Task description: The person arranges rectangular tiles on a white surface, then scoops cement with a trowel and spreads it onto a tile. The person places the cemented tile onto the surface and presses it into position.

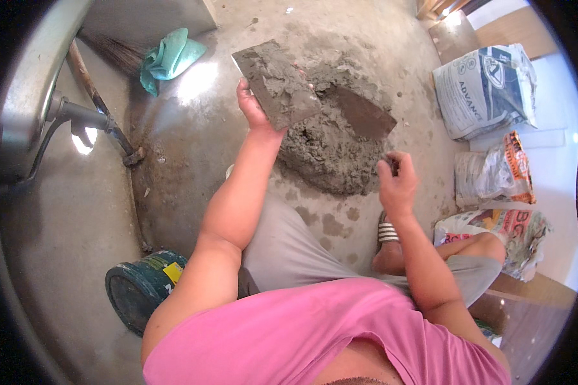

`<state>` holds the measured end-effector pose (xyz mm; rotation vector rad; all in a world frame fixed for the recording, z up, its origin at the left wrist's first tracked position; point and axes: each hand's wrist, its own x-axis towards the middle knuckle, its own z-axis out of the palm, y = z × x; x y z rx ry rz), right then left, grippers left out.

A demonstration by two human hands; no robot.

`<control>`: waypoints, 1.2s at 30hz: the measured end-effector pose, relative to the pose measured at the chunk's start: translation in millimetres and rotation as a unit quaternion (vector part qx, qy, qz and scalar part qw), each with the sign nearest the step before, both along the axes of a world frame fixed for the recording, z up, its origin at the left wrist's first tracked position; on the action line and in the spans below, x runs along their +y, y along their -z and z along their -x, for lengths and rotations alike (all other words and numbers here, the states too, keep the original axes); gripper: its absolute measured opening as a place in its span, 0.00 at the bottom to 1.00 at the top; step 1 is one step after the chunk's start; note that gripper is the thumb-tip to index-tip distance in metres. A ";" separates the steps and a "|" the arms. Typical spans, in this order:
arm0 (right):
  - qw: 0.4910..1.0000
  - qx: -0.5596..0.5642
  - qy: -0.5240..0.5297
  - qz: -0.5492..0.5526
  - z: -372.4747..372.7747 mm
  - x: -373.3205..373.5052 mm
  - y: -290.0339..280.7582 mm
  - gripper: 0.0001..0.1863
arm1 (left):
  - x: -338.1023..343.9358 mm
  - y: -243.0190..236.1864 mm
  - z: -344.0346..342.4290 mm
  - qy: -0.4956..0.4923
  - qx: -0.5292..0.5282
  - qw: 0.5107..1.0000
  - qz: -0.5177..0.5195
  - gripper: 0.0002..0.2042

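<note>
My left hand [253, 108] is closed on the edge of a flat rectangular panel [277, 86], its thumb showing at the near left side and most fingers hidden beneath. Wet grey mortar lies thickly over the panel's upper face, and a pale edge shows at its left corner. Below and to the right spreads a heap of mortar [331, 160] on the floor. A smooth, dark flat blade [366, 114] rests in the heap. At the heap's right side my right hand [398, 183] has curled fingers around something small and dark that I cannot make out.
Cement sacks, one white and blue [475, 96], one white and orange [494, 173], one crumpled [494, 224], line the right. Left are a long wooden-handled tool [93, 90], a broom [119, 54], a teal bag [173, 54] and a dark green bucket [138, 285].
</note>
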<state>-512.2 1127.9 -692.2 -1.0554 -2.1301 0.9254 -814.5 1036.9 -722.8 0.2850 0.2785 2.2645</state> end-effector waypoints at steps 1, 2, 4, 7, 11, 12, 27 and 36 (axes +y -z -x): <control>1.000 0.006 -0.011 0.006 0.1 -10.9 -2.3 0.11 | 4.2 0.1 0.2 -0.006 -0.016 1.000 -0.010 0.41; 1.000 0.012 -0.022 0.013 0.9 -20.8 -4.5 0.11 | 7.9 -1.6 0.3 -0.027 -0.028 0.999 0.010 0.40; 0.995 0.030 -0.076 -0.056 5.5 -28.6 -5.5 0.12 | 14.4 -6.4 -0.2 -0.069 -0.052 0.995 0.052 0.38; 0.992 0.032 -0.107 -0.051 12.9 -36.1 -1.2 0.12 | 21.6 -14.8 -2.3 -0.143 -0.067 0.979 0.128 0.36; 0.993 0.011 -0.095 -0.070 23.2 -33.1 3.3 0.13 | 21.7 -24.0 -7.5 -0.137 -0.087 0.981 0.108 0.36; 0.993 0.017 -0.083 -0.080 24.5 -27.5 7.9 0.13 | 19.2 -27.7 -11.0 -0.115 -0.096 0.985 0.088 0.36; 0.973 -0.220 0.001 0.066 42.0 86.8 94.4 0.13 | -12.0 -21.1 -4.7 0.039 -0.014 0.997 -0.070 0.47; 0.935 -0.345 -0.082 -0.025 97.5 112.2 130.5 0.16 | -51.0 -65.7 -45.2 0.044 0.010 0.999 -0.026 0.47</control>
